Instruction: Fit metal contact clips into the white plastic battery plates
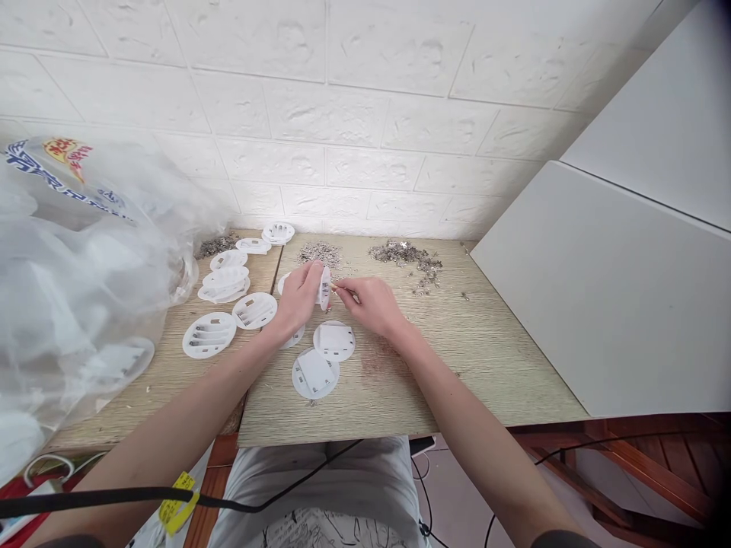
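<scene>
My left hand (302, 293) is closed round a round white plastic disc (325, 288), held upright on edge above the wooden table. Against the disc's right face, my right hand (368, 302) pinches a small, thin, yellowish item whose shape I cannot make out. Just below my hands, two white discs with square raised parts lie overlapping, one disc (334, 340) behind the other (315, 374). Part of another disc shows under my left hand. Behind my hands is a pile of tiny metal pieces (320, 254).
More white discs (209, 335) lie on the table's left part, beside a large clear plastic bag (114, 251). Another metal heap (405, 255) sits at the back right and a dark one (218, 244) at the back left. A white panel (605, 297) stands at the right.
</scene>
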Demonstrator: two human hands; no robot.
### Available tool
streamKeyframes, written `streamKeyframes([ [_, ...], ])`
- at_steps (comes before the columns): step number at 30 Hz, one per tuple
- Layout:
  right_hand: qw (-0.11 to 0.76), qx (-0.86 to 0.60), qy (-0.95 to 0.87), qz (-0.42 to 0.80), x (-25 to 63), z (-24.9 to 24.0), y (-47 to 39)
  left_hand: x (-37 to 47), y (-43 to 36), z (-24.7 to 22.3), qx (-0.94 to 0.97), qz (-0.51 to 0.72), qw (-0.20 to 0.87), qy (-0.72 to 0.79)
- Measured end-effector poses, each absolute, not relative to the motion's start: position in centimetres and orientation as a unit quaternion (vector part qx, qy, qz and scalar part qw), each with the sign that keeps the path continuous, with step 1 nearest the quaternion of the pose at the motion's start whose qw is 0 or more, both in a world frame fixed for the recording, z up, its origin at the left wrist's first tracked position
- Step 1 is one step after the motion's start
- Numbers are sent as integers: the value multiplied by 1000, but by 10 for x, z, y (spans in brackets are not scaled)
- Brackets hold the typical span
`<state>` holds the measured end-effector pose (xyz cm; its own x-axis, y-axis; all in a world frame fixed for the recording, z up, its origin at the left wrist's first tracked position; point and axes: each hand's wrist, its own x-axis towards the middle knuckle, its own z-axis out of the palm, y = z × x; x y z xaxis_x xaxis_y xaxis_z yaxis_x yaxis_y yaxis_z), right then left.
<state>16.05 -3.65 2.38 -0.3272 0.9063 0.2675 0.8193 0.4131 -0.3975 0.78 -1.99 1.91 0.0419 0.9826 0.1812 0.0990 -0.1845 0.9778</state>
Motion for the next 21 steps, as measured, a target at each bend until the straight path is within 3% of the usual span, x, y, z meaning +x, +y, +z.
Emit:
streamKeyframes([
  [9,202,-543,-811,85,159,27,-39,8,-21,19,577,499,447,468],
  [16,192,-549,-812,56,155,29,-43,12,-24,24,613,489,368,500],
  [21,209,-549,-806,71,154,31,-44,11,-23,24,609,501,383,482],
])
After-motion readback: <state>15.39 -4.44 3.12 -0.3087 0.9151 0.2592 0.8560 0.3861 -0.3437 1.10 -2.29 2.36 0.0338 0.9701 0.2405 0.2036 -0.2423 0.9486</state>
